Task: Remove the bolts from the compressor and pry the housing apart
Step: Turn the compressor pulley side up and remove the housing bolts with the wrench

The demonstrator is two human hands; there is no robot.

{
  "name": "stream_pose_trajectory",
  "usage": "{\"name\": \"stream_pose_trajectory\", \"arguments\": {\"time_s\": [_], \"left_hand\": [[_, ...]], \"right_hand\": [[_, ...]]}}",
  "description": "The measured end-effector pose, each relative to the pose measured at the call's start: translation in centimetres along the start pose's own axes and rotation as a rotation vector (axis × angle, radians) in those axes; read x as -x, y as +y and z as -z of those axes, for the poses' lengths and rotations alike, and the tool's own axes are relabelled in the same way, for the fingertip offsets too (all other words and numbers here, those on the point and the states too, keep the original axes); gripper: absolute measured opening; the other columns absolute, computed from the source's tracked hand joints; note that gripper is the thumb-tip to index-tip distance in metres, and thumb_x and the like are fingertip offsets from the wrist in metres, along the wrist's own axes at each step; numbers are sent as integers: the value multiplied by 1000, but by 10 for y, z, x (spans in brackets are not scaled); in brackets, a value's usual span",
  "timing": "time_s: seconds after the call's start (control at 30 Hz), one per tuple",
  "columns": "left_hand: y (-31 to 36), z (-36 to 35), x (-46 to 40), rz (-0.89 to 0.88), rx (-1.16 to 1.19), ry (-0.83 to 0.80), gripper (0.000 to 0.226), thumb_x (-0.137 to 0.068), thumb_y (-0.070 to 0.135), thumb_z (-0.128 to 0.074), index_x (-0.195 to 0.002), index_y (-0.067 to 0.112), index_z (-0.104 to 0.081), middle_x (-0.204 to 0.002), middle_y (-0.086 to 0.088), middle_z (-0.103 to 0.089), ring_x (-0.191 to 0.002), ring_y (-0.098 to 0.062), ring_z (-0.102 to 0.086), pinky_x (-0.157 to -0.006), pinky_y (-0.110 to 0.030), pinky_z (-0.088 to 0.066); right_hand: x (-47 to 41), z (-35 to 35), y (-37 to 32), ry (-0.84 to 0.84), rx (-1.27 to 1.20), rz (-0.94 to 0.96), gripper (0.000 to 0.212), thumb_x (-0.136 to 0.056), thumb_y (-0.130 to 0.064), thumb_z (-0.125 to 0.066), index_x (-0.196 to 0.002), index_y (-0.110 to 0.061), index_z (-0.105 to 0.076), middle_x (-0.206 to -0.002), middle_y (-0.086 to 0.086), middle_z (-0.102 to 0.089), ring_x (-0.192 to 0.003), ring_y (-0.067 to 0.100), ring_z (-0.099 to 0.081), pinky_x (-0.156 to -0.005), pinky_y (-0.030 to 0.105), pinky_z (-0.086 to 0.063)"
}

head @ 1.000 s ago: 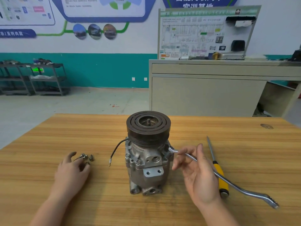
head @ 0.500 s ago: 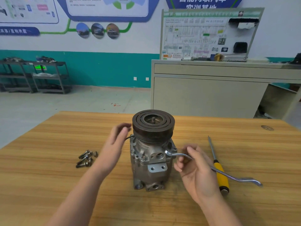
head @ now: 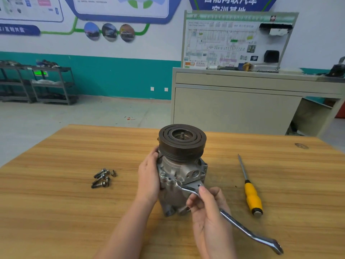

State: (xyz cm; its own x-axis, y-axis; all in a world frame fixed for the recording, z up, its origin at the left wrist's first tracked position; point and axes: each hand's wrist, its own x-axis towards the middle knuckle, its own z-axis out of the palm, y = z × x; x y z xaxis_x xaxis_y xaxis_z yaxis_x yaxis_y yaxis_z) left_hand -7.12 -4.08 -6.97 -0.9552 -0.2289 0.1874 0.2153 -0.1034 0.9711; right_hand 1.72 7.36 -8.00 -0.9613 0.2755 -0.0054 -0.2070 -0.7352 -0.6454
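Fingers (head: pixel 200 192) of the right hand (head: pixel 209 212) are pinched on the wrench (head: pixel 240 226); the compressor (head: pixel 180 171) is gripped by the left hand (head: pixel 149 176); the wrench could slip off a poorly seated bolt.

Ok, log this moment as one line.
left hand: steadies compressor | right hand: wrench on bolt | loose bolts: table, left | screwdriver: idle, right
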Motion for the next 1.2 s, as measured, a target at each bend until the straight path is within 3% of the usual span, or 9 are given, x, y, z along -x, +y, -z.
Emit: {"name": "stream_pose_trajectory", "arguments": {"time_s": [0.1, 0.27, 0.47, 0.57, 0.67, 0.87, 0.97, 1.07, 1.2], "left_hand": [[-3, -18, 23, 19, 100, 206, 35, -104, 25, -35, -128, 28, -59, -125, 8, -64, -112, 1, -59, -100, -30, -46], [-12, -57, 74, -105, 13, 470, 45, -104, 33, -34, -149, 26, -34, -153, 12, -36, -140, -1, -28, -118, -34, -24], [-12, -24, 79, -251, -115, 430, 77, -81, 66, -40, -143, 21, -30, -155, 11, -15, -140, 5, -11, -116, -31, -13], [2, 11, 50, -207, -168, 121, 93, -71, 70, -51, -148, 30, -17, -154, 12, -23, -139, -3, -24, -117, -33, -21], [7, 27, 33, -167, -315, -164, 94, -63, 71, -63, -144, 34, -32, -146, 20, -39, -131, 0, -39, -111, -35, -35], [-3, 19, 37, -206, -175, 9, 57, -63, 57, -74, -115, 37, -57, -116, 27, -62, -113, 3, -56, -103, -41, -46], [-5, 16, 40, -227, -154, 76, 48, -70, 54, -78, -111, 38, -60, -115, 25, -63, -112, 1, -58, -102, -41, -48], [-8, 16, 39, -240, -140, 78, 31, -82, 29, -75, -108, 37, -60, -120, 21, -63, -114, 0, -58, -100, -38, -48], [-8, 13, 37, -206, -120, 19, 35, -86, 18, -68, -110, 37, -52, -116, 22, -63, -106, 8, -59, -92, -19, -52]], "right_hand": [[-6, 6, -9, 35, -3, 56, 23, -71, -7, -62, -53, -23, -62, -57, 3, -60, -51, 11, -59, -47, 21, -50], [-16, 13, -27, 8, 17, 151, 29, -77, -11, -60, -52, -25, -56, -58, 0, -58, -54, 10, -58, -51, 21, -50], [-18, 17, -45, 44, 310, 444, 29, -80, -22, -65, -55, -26, -50, -56, 5, -64, -49, 11, -60, -45, 17, -46], [-21, 17, -43, 101, 471, 509, 39, -88, -15, -64, -54, -25, -46, -56, 6, -64, -49, 11, -60, -47, 18, -47], [-23, 9, -38, 147, 650, 585, 39, -89, -15, -64, -55, -26, -49, -55, 5, -63, -50, 12, -59, -51, 24, -47], [-24, -6, -35, 217, 858, 727, 44, -88, -13, -62, -54, -25, -37, -47, 4, -39, -46, 11, -35, -46, 26, -30], [-27, -9, -33, 269, 776, 679, 42, -88, -12, -60, -54, -23, -38, -52, 18, -49, -46, 21, -37, -45, 28, -29], [-27, -8, -32, 254, 757, 676, 43, -89, -7, -60, -54, -20, -38, -54, 22, -49, -46, 20, -39, -42, 26, -30], [-32, 10, -44, 115, 604, 469, 44, -89, -5, -61, -51, -22, -46, -52, 10, -58, -47, 13, -52, -43, 19, -41]]}}
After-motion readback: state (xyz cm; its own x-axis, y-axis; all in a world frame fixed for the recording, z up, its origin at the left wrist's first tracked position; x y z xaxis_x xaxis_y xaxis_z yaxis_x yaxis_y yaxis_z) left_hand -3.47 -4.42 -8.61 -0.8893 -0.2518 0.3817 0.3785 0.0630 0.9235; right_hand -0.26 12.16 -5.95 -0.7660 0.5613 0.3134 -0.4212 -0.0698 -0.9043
